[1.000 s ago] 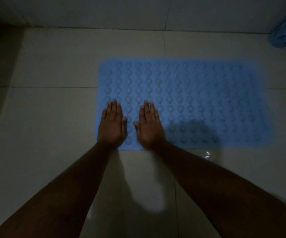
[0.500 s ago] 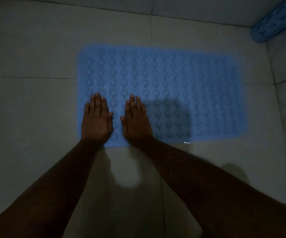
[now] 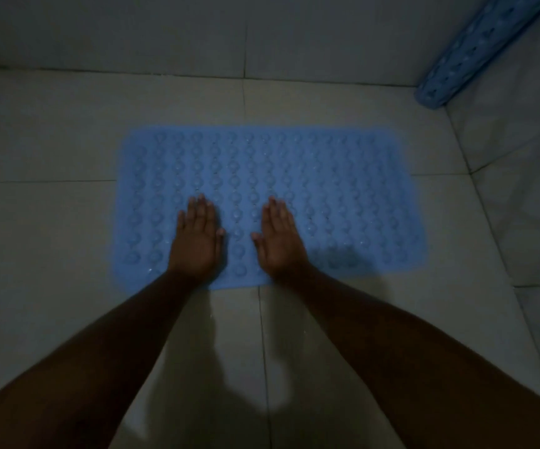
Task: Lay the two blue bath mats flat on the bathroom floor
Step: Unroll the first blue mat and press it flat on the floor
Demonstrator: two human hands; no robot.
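A blue bath mat [image 3: 327, 176] with rows of round bumps lies spread flat on the pale tiled floor [image 3: 42, 241]. My left hand [image 3: 197, 241] rests palm down on the mat near its front edge, fingers together and pointing away from me. My right hand [image 3: 280, 239] presses flat on the mat beside it, a hand's width to the right. Neither hand grips anything. A second blue mat [image 3: 469, 56], rolled into a tube, leans in the far right corner against the wall.
A tiled wall [image 3: 197, 34] runs along the far side, and another wall [image 3: 528, 189] rises on the right close to the mat's right end. Bare floor tiles lie left of the mat and between my forearms. The room is dim.
Both hands have slid rightward along the mat, from its left end toward the middle, and spread further apart. The view has shifted, showing more of the rolled mat.
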